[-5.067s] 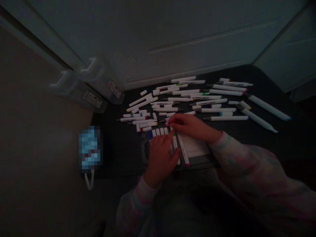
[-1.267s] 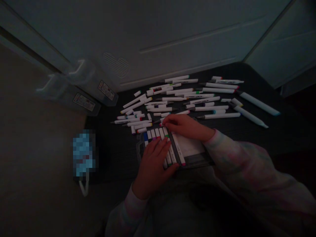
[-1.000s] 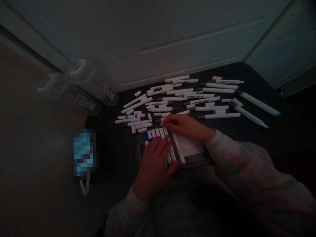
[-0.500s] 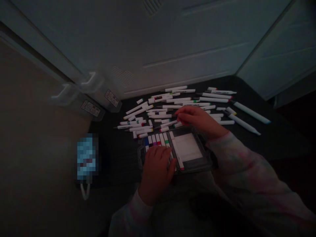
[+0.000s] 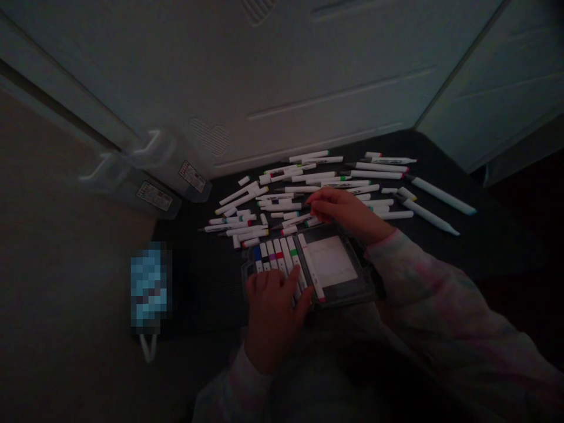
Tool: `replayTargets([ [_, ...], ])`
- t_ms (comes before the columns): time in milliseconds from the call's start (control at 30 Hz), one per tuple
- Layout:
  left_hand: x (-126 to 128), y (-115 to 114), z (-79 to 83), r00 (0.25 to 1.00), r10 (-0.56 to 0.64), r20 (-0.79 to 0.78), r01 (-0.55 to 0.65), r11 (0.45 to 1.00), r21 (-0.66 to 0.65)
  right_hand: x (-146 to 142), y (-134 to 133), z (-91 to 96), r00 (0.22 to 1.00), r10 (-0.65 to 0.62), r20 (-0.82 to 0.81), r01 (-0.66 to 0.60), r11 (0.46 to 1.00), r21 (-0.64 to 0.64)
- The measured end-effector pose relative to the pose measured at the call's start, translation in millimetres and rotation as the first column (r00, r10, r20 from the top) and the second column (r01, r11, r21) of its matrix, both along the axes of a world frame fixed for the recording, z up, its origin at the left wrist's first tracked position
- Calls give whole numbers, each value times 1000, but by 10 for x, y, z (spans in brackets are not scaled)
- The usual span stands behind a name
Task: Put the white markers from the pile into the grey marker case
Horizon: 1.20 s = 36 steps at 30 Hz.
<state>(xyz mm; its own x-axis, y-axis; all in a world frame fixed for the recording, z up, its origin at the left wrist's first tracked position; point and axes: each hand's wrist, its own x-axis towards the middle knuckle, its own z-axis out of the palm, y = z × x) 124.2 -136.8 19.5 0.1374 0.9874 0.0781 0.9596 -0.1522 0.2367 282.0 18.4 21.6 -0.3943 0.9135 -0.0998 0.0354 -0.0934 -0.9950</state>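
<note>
My left hand (image 5: 273,308) lies over the lower ends of a row of white markers (image 5: 282,257), fingers spread and thumb apart. The markers stand side by side in a clear plastic case (image 5: 370,291), their bands blue, black, purple, red and green. One marker with a pink end (image 5: 314,270) lies at a slant beside the case's pale panel (image 5: 333,261). My right hand (image 5: 337,208) is over the near side of the loose marker pile, thumb and fingers pinched together. A dark-tipped marker (image 5: 282,207) reaches to its fingertips; whether they grip anything is hidden.
Loose markers and caps (image 5: 242,228) are scattered across the dark tabletop (image 5: 207,276). Larger markers (image 5: 443,194) lie to the right. Two translucent containers (image 5: 154,197) stand at the left, against a white panel (image 5: 308,76). A blurred blue object with a loop (image 5: 150,288) is at the left edge.
The view has shifted slightly, moving the scene a little left. My left fingers have slid down the markers, uncovering more of their length. My right hand stays at the pile, still pinched.
</note>
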Motion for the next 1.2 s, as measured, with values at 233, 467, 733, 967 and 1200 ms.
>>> replayTargets([
  [233, -23, -25, -40, 998, 57, -35, -55, 997, 57, 4, 3, -6, 1000, -3, 6, 3, 1000, 2],
  [467, -105, -25, -52, 997, 63, -47, -59, 994, 91, -4, 23, -56, 1000, -5, 28, 4, 1000, 27],
  [733, -193, 6, -33, 995, 76, -58, -69, 991, 117, -27, -7, -26, 999, 4, 42, -4, 1000, 2],
  [967, -284, 46, -57, 993, 99, -58, -91, 988, 129, -33, -24, -15, 998, 9, 67, -10, 1000, 20],
  [1200, -401, 35, -125, 992, 121, -18, -115, 974, 198, -34, -15, -25, 998, 8, 60, -9, 1000, 8],
])
